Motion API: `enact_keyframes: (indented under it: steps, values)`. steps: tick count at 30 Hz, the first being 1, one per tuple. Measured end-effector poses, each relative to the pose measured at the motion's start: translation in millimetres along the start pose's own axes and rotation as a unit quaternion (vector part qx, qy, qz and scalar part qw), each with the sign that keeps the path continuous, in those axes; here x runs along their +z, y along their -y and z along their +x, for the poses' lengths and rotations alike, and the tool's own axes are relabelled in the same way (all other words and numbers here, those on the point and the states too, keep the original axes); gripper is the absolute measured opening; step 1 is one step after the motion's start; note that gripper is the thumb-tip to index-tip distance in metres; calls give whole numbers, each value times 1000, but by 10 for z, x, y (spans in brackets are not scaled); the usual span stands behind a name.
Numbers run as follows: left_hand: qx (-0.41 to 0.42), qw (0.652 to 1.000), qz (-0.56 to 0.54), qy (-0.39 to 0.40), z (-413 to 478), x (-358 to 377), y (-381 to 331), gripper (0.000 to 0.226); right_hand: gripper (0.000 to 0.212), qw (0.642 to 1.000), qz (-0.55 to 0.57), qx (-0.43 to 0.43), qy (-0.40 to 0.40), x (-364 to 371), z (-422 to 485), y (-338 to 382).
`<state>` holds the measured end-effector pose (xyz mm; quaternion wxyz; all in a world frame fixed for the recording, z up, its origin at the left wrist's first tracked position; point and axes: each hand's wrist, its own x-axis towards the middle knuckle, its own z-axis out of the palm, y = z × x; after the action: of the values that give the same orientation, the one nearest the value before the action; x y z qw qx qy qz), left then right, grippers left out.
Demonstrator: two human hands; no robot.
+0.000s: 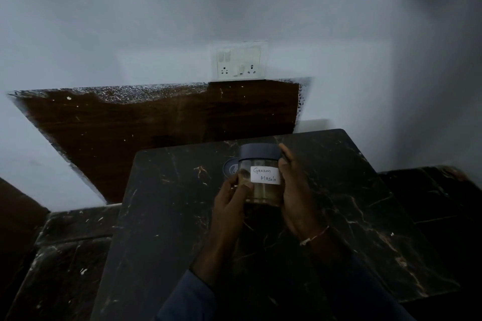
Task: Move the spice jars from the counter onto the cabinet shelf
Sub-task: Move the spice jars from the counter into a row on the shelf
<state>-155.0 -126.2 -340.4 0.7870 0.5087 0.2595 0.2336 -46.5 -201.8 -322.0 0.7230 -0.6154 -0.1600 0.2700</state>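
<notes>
A clear glass spice jar [262, 190] with a dark blue lid and a white label reading "Garam Masala" is held upright between both hands above the dark marble counter [161, 216]. My left hand [229, 200] grips its left side, thumb on the glass. My right hand [294, 190] wraps its right side, fingers reaching up to the lid. Brownish powder fills the lower part of the jar. A second dark lid [230, 167] shows just behind the jar on the counter, mostly hidden. No cabinet shelf is in view.
A white wall with a switch and socket plate [238, 61] rises behind the counter. A dark wooden panel [156, 125] leans along the wall. Lower marble surfaces [443, 195] sit to the right and left. The scene is dim.
</notes>
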Motion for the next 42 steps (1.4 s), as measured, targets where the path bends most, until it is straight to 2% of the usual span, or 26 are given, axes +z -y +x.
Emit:
enact_keyframes:
  steps: [5, 15, 21, 24, 26, 28, 30, 35, 37, 40, 42]
  values:
    - [-14, 1000, -9, 2, 28, 16, 5, 28, 39, 1000, -2, -3, 5, -20, -15, 38]
    - [-26, 1000, 10, 14, 50, -5, -130, 25, 39, 999, -24, -15, 34, 3, -33, 80]
    - [14, 998, 44, 39, 237, 65, -422, 23, 41, 995, -4, -20, 93, -77, 192, 449]
    - [73, 988, 131, 47, 471, 244, -958, 28, 46, 987, -34, -84, 130, -62, 401, 1065]
    - [151, 962, 219, 66, 538, 428, -1376, 40, 56, 976, -74, -133, 157, -27, 499, 1531]
    - [229, 922, 305, 64, 556, 682, -1899, 72, 66, 956, -113, -210, 173, 15, 586, 2103]
    - [302, 882, 361, 40, 608, 955, -2443, 82, 68, 931, -126, -292, 177, 57, 694, 2678]
    - [476, 779, 402, 68, 841, 1486, -3517, 51, 59, 872, -143, -426, 196, 143, 946, 3919]
    - [510, 755, 408, 57, 1035, 1681, -3871, 46, 55, 860, -133, -455, 187, 181, 1146, 4317]
    - [541, 717, 439, 21, 1390, 1900, -4252, 40, 57, 862, -113, -467, 162, 227, 1567, 4683]
    - [519, 671, 528, -33, 1694, 1912, -4366, 46, 54, 866, -148, -457, 141, 261, 1875, 4768]
